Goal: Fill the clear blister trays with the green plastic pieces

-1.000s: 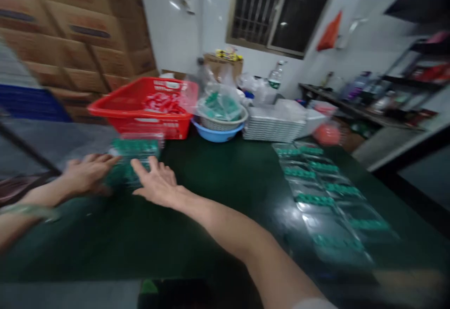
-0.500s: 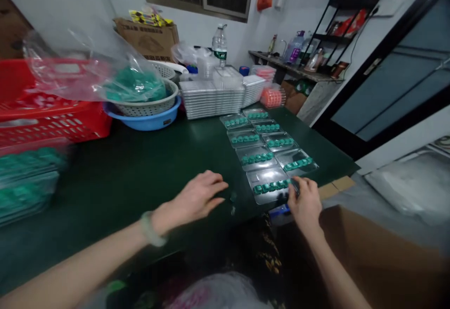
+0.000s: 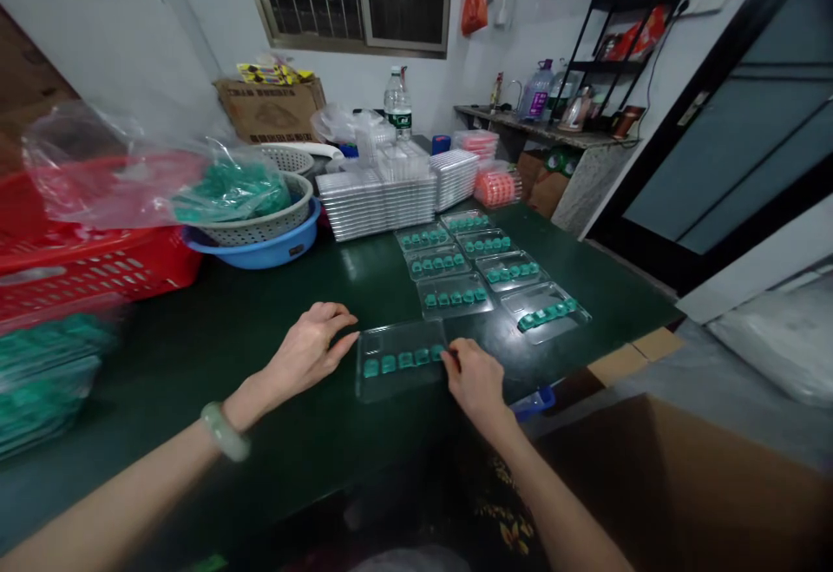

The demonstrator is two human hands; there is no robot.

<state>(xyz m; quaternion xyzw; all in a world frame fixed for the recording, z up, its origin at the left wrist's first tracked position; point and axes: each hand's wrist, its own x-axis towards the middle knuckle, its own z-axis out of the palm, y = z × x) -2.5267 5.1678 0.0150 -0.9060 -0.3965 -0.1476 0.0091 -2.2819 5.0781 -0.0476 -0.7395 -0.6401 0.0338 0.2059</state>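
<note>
A clear plastic tray (image 3: 396, 384) with a row of several green pieces lies near the table's front edge. At its right edge, my right hand (image 3: 478, 378) grips the rim between thumb and fingers. My left hand (image 3: 312, 345) is by the upper left corner, thumb and fingertips slightly apart; whether they touch the rim is hard to tell. Beyond this tray, several similar clear trays stand in two columns, among them a tray (image 3: 553, 333) at the right and another tray (image 3: 433, 310) just behind, each with a row of green pieces.
Stacked clear trays (image 3: 377, 203) stand at the back of the green table (image 3: 260, 312). To the left are a blue basin (image 3: 266, 255), a red basket (image 3: 130, 264) and packs of green pieces (image 3: 52, 381). A cardboard box (image 3: 657, 468) stands at the lower right.
My right hand has moved left, bringing the front tray leftward along the table. My left hand has shifted left and now lies beside that tray's corner. The camera view has shifted slightly.
</note>
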